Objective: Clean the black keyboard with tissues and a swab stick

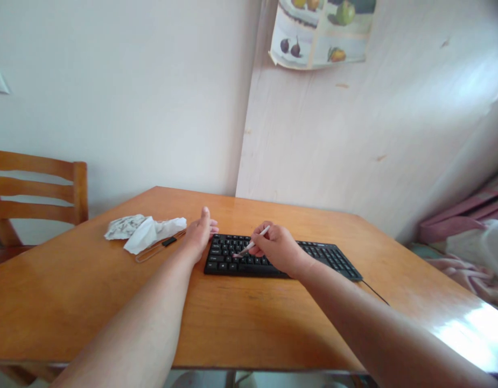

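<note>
The black keyboard (249,268) lies flat on the wooden table (240,323), its long axis running left to right, roughly square to the person, with its cable (376,291) trailing from the right end towards the near right. The right hand (278,248) is over the middle of the keyboard, pinching a slim white brush (252,246) between thumb and fingers. The brush slants across the keyboard's length, its tip pointing left and a little nearer, down at the keys of the left part; whether the bristles press on them is too small to tell for certain. That patch of keys lies to the left of the right hand, between both hands. The left hand (199,235) is just beside the keyboard's left end, thumb raised and fingers extended, grasping nothing that shows; the right hand is the one above the keys. Farther left on the table are a crumpled white cloth (144,231) and, touching or just beside it, a small black piece (169,241) on a thin tan cord (146,256).
</note>
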A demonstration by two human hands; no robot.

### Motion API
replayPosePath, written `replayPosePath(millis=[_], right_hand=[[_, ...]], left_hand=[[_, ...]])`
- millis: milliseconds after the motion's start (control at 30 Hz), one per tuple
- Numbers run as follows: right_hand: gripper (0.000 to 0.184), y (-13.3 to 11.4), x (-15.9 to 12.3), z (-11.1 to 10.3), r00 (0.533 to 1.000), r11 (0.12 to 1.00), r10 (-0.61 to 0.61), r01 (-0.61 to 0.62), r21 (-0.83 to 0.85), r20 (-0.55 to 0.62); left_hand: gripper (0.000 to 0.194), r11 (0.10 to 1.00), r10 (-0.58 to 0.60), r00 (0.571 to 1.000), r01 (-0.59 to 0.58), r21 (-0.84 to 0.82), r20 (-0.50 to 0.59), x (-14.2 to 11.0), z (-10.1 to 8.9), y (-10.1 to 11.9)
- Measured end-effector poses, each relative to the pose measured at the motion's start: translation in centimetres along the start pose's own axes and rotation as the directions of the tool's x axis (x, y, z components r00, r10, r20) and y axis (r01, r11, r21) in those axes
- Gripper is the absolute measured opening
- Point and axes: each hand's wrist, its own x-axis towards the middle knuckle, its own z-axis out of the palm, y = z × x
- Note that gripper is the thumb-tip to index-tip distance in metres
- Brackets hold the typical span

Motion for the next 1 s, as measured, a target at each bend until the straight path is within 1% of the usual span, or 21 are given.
replayPosePath(millis=[233,367,467,600,700,767,833,900,1000], right_hand=[[0.009,1.0,-1.7,-4.9,0.992,0.996,0.082,-0.085,-0.021,-0.099],[0.008,1.8,-2.5,-7.4,0.984,0.993,0.105,-0.112,-0.036,-0.147],[0.007,2.6,-2.9,-9.1,0.979,0.991,0.103,-0.117,-0.067,-0.177],[0.006,3.4,-3.4,-11.5,0.972,0.980,0.115,-0.145,-0.137,-0.206],[0.004,3.3,-3.6,-13.0,0.967,0.961,0.087,-0.144,-0.235,-0.238],[0.003,2.9,-3.8,-13.5,0.959,0.957,0.050,-0.126,-0.261,-0.278],[0.005,2.3,-3.9,-13.5,0.948,0.977,0.053,-0.115,-0.182,-0.313],[0.010,1.5,-4.0,-13.0,0.946,0.994,0.095,-0.108,-0.025,-0.310],[0.020,0.4,-4.1,-11.4,0.955,0.979,0.126,-0.077,0.186,-0.270]], left_hand=[[0.080,1.000,0.004,1.000,-0.004,-0.009,-0.014,-0.5,-0.1,0.6],[0.079,1.000,0.010,1.000,-0.011,-0.017,-0.027,-0.6,-0.2,0.6],[0.079,1.000,0.016,1.000,-0.016,-0.004,-0.021,-0.4,-0.3,0.6],[0.079,1.000,-0.004,1.000,0.005,0.010,-0.020,-0.3,-0.3,0.5],[0.078,1.000,-0.001,1.000,0.001,0.021,-0.019,-0.3,-0.3,0.6],[0.077,1.000,0.003,1.000,-0.003,0.021,-0.019,-0.4,-0.3,0.6],[0.075,1.000,0.011,1.000,-0.011,0.019,-0.016,-0.4,-0.3,0.5],[0.073,0.999,0.046,0.999,-0.046,0.025,-0.018,-0.4,-0.3,0.5],[0.068,0.980,0.173,0.985,-0.171,0.098,-0.021,-0.7,-0.2,0.8]])
